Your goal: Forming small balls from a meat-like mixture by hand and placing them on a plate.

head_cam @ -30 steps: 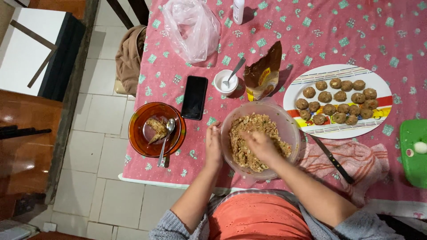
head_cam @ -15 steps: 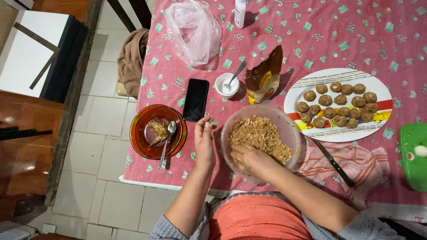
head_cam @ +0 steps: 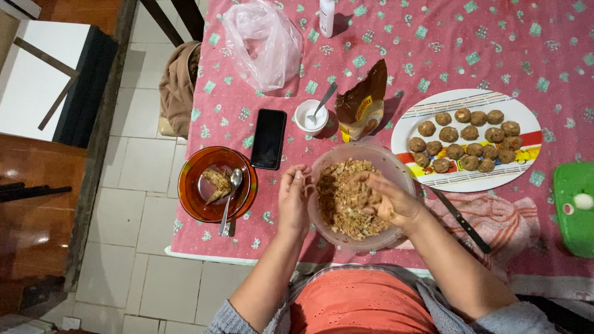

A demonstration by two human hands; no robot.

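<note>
Pink cloth with green squares covers the counter (head_cam: 433,49). At its left edge sits one amber dish (head_cam: 213,184) holding one scrap of food and one spoon (head_cam: 229,199), the spoon's long axis running up and down the view, bowl end away from the person. Just right of it lies one black phone (head_cam: 268,138), long axis also running away from the person. Beyond that, one crumpled clear bag (head_cam: 263,43), then one small white cup (head_cam: 310,115) with a second spoon leaning out toward the upper right, and one torn brown packet (head_cam: 361,106) standing just behind the bowl.

One clear round bowl (head_cam: 396,170), at the near edge in front of the person, holds a crumbly brown mix (head_cam: 343,198). The left hand (head_cam: 292,199) is outside the bowl's left rim, fingers loosely curled and pointing away from the body, gripping nothing; whether it touches the rim I cannot tell. The right hand (head_cam: 387,199) reaches in from the right, palm down over the mix, fingers blurred; whether it has closed on any I cannot tell.

Further right, one oval plate (head_cam: 520,164) carries sixteen brown balls in about three rows. One knife (head_cam: 461,219) lies diagonally on one pink towel (head_cam: 501,222), handle toward the lower right. One green lid (head_cam: 572,207) sits at the far right.
</note>
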